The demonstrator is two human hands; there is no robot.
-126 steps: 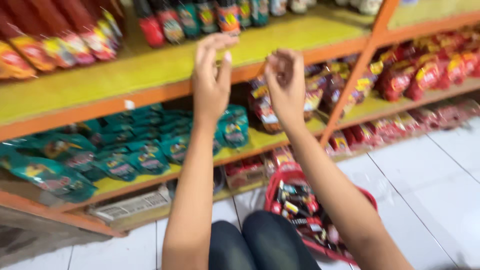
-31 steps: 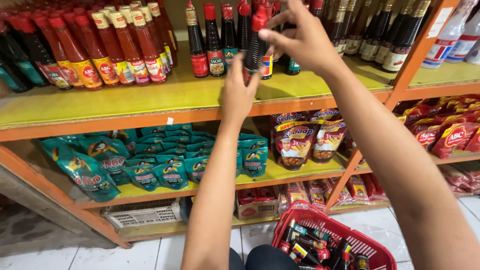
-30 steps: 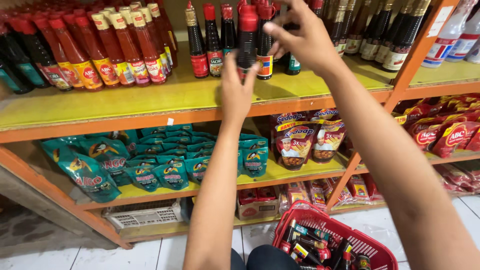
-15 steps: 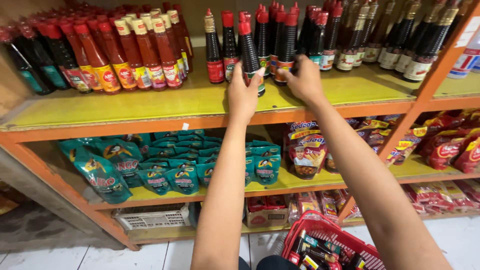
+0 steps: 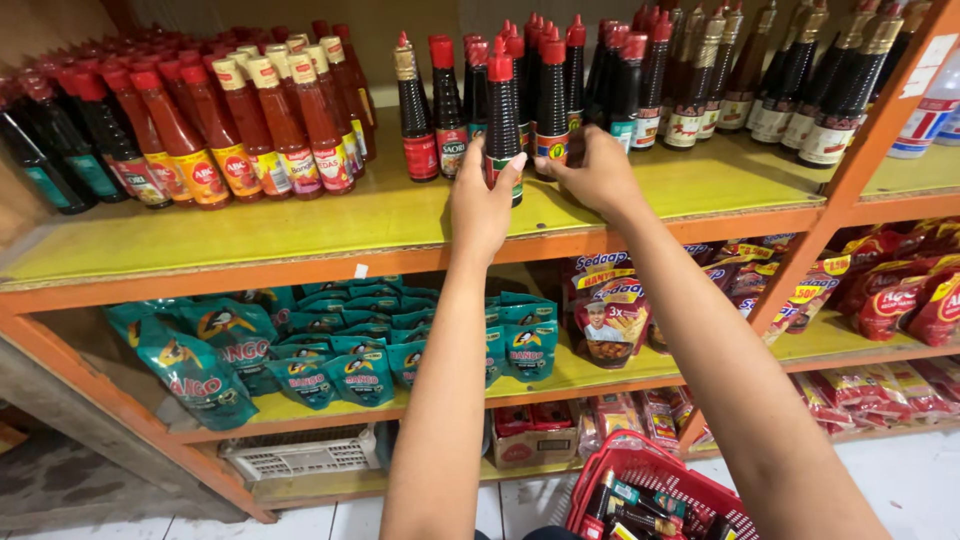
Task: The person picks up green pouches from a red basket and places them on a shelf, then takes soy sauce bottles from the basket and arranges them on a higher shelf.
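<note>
A dark sauce bottle with a red cap [image 5: 501, 112] stands at the front of a yellow shelf board [image 5: 300, 235]. My left hand [image 5: 485, 200] is wrapped around its base, thumb on the label. My right hand [image 5: 600, 175] lies just to the right, fingers curled against the base of the neighbouring dark red-capped bottle [image 5: 552, 100]. Rows of similar dark bottles [image 5: 620, 80] stand close behind both hands. Both forearms reach up from the bottom of the view.
Orange-red chilli sauce bottles [image 5: 250, 130] fill the shelf's left part. Teal pouches [image 5: 330, 350] and red packets [image 5: 900, 300] lie on the shelf below. A red basket [image 5: 600, 480] with several small items sits by my legs. An orange upright [image 5: 850, 170] stands at right.
My hands came down from the bottle's cap and neck to its base at shelf level. The bottle now stands on the shelf front. The view has shifted closer to the shelf.
</note>
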